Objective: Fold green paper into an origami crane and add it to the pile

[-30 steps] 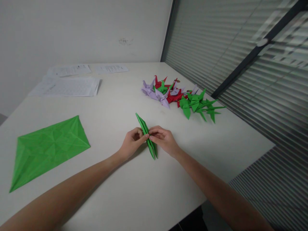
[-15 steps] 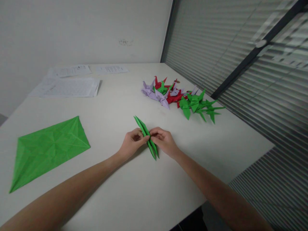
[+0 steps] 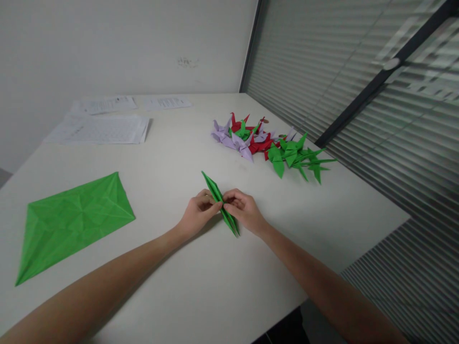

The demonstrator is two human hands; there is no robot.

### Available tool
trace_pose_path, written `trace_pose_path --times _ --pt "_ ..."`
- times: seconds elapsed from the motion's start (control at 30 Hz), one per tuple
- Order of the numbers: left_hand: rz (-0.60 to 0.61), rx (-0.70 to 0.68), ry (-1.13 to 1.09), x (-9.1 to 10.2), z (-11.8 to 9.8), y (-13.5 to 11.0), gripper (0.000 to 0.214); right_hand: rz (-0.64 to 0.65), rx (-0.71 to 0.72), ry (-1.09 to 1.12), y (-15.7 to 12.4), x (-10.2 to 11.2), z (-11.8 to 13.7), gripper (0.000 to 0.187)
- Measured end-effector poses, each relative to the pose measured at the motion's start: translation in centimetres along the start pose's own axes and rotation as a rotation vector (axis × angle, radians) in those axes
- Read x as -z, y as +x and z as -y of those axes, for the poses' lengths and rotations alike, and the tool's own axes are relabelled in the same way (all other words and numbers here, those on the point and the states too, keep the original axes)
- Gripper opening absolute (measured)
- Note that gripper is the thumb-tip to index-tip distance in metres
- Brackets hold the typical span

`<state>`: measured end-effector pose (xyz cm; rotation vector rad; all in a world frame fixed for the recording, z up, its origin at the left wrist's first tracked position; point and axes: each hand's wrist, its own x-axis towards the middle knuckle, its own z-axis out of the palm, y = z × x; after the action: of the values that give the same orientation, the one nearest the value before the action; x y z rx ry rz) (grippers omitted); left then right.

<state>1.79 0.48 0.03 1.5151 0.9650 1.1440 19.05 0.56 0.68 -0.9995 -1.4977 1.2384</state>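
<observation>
Between my hands is a narrow folded piece of green origami paper (image 3: 211,185), slanting from upper left to lower right above the white table. My left hand (image 3: 201,210) pinches its left side near the middle, thumb on top. On the opposite side my right hand (image 3: 244,210) pinches it too, thumb and fingers meeting close to the left thumb. The fingertips hide the middle of the folds. Flat on the table to the left lies a creased green paper sheet (image 3: 77,220).
A cluster of folded paper cranes, with purple (image 3: 242,145), red (image 3: 261,143) and green (image 3: 291,152) ones, sits at the back right by the window blinds (image 3: 304,71). Printed paper sheets (image 3: 107,131) lie at the back left. The table's edge (image 3: 376,243) runs along the right.
The folded green paper's two long layers have come closer together, and its lower tip has shifted slightly right. Both hands keep their pinch in nearly the same place.
</observation>
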Motion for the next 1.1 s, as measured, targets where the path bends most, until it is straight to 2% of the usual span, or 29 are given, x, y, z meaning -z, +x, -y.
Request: trace_pose_path --times 0.2,0.33,0.5,0.63,0.83,1.1 --pt "-0.008 -0.013 0.000 -0.04 0.01 -0.02 0.028 -0.068 0.077 -0.048 -0.02 -0.02 0.29 0.004" --pt "-0.032 0.052 -0.060 -0.12 0.11 -0.03 0.034 -0.087 0.041 -0.036 -0.06 0.05 0.26 0.006" --pt "-0.040 0.056 -0.133 -0.43 -0.13 -0.11 0.038 -0.086 0.019 0.006 -0.03 0.10 0.22 0.007" --pt "-0.108 0.083 -0.242 -0.61 -0.14 -0.17 0.042 -0.103 0.018 0.019 0.05 0.09 0.23 0.008" --pt "-0.068 -0.062 -0.042 -0.26 0.13 -0.16 0.034 -0.069 0.032 0.011 -0.08 -0.03 0.42 0.010" --pt "-0.051 -0.045 0.020 -0.44 -0.13 -0.27 0.022 -0.059 0.012 0.012 -0.15 -0.46 -0.15 0.025"
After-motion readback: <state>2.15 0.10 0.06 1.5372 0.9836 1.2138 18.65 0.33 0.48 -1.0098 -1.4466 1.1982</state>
